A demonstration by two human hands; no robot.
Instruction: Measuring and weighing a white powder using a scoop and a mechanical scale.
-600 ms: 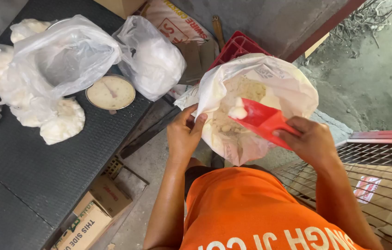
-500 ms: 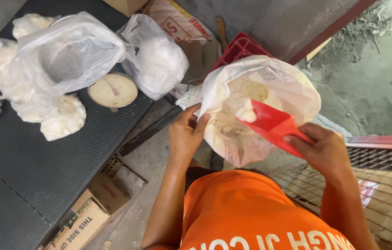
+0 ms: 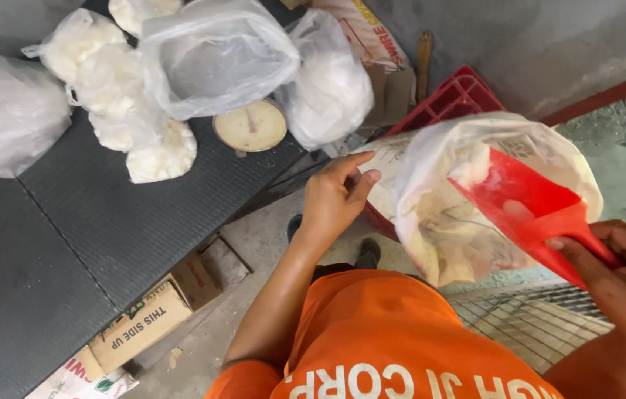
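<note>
Two hands of mine are busy at one clear plastic bag [image 3: 468, 214], which hangs in the right half of the frame, dusted inside with white powder and small lumps. My left hand [image 3: 335, 199], near the middle of the frame, pinches the bag's left edge between thumb and curled fingers. My right hand [image 3: 623, 270], at the lower right, is closed around the handle of a red scoop [image 3: 531, 207], whose broad blade reaches up and left into the mouth of the bag; a pale lump sits by its upper tip. Behind the bag, toward upper centre, a red plastic crate [image 3: 457, 100] shows on the floor. In the upper left of the frame a dark ribbed table top [image 3: 106, 236] carries several filled clear bags of white stuff [image 3: 217, 52], and a round dial scale [image 3: 250, 125] stands between them. Below the table edge, at lower left, lies a brown cardboard box [image 3: 143, 325]. A wire mesh grid [image 3: 527, 321] lies at lower right, beside my orange shirt [image 3: 394, 347]
</note>
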